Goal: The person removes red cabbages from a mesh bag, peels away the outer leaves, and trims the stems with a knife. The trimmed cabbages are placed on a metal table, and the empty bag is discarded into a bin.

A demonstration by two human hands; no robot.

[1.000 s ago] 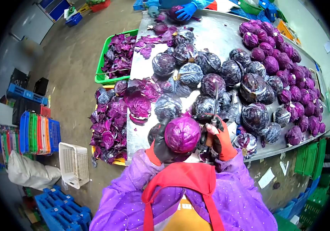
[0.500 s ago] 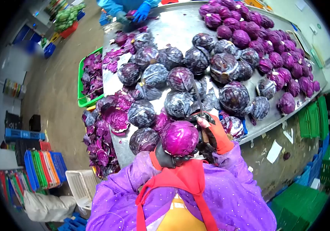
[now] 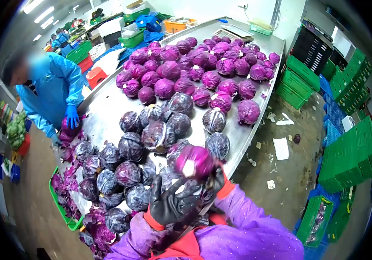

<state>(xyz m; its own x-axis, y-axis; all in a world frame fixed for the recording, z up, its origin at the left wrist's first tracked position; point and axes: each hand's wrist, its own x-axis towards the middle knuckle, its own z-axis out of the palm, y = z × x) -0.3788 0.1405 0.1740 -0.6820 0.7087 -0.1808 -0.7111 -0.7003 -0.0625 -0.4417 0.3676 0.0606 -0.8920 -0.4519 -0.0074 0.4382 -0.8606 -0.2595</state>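
A peeled red cabbage (image 3: 196,162), bright purple with a pale cut stem and smeared by motion, is up over the near right side of the metal table. My right hand (image 3: 217,180), in a black glove with a red cuff, grips it from the right; part of the hand is hidden. My left hand (image 3: 173,202), in a matching glove, is empty with fingers spread, just below and left of the cabbage. Dark unpeeled cabbages (image 3: 130,146) lie in front of both hands. No knife can be made out now.
A heap of peeled cabbages (image 3: 181,65) covers the far side of the metal table (image 3: 249,134). Loose leaves (image 3: 100,232) lie at the left near a green crate (image 3: 72,223). A co-worker (image 3: 49,91) in blue handles a cabbage at the left edge. Green crates (image 3: 346,162) stand right.
The view has swung right. The peeled cabbage has moved from my left hand, at my chest, out over the table to my right hand. My left hand has let go and opened.
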